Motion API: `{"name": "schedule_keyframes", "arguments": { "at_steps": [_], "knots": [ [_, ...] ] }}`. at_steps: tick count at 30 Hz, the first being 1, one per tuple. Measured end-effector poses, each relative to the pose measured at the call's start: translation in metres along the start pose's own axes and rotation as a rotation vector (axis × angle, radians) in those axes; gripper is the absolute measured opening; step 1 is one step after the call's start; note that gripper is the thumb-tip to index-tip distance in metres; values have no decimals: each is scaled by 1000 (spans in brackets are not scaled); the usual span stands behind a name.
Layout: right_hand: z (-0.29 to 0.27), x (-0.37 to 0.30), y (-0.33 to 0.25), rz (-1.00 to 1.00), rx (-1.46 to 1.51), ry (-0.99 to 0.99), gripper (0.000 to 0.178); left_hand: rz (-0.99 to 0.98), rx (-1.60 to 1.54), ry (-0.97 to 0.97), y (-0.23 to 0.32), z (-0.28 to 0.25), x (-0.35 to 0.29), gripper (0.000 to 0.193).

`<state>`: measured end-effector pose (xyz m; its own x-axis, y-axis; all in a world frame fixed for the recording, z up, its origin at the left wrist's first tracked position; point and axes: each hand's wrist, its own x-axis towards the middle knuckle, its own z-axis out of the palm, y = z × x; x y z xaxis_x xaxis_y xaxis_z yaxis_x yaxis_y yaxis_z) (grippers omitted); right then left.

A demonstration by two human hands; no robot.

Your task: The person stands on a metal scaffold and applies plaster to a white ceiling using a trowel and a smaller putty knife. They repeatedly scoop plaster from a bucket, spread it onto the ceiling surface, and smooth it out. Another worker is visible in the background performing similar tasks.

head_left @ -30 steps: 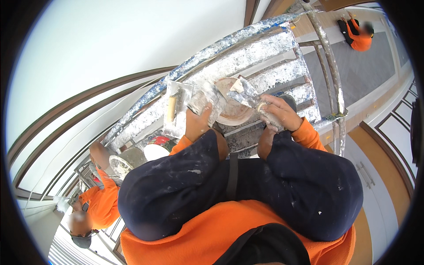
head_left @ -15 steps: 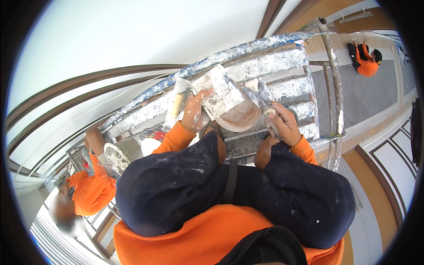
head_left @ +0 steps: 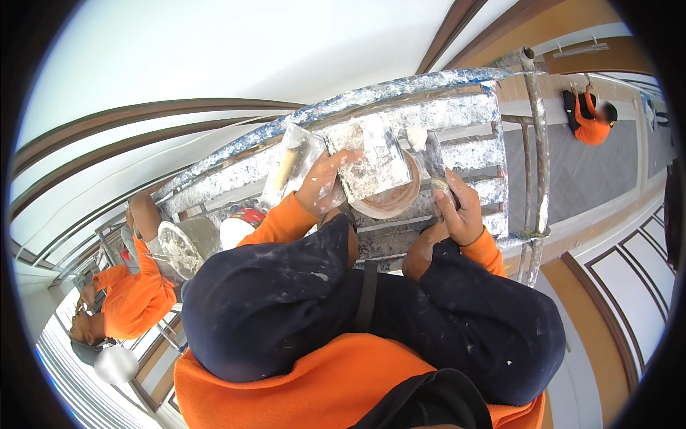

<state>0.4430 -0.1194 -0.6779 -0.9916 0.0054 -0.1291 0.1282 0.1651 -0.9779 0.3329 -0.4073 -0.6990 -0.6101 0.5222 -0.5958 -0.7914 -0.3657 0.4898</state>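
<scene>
Two hands (head_left: 321, 187) work over plaster-spattered scaffold planks (head_left: 457, 114) under a white ceiling (head_left: 236, 53).

bright, even daylight throughout, strongest on the white ceiling (head_left: 236, 57), nearly washed out there. soft shadows only, below the scaffold platform (head_left: 400, 136). sharp around the platform, smeared and bent toward the black fisheye rim. no glare spots.

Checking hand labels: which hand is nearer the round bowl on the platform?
Left. The left hand holds a flat plaster board that lies right over the round bowl. The right hand grips a trowel just to the bowl's right, apart from it.
</scene>
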Motion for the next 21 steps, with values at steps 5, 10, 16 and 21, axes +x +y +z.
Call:
{"name": "schedule_keyframes", "arguments": {
  "at_steps": [5,10,16,21],
  "knots": [
    [1,-7,4,81,175,15,44,13,-74,-4,16,20,1,30],
    [6,-3,-6,204,590,40,47,184,249,53,28,38,-1,33],
    [0,-3,-4,211,563,54,47,401,973,61,37,54,-8,44],
    [0,-4,-2,233,572,43,49,814,1754,-74,55,71,-13,78]
  ]
}}
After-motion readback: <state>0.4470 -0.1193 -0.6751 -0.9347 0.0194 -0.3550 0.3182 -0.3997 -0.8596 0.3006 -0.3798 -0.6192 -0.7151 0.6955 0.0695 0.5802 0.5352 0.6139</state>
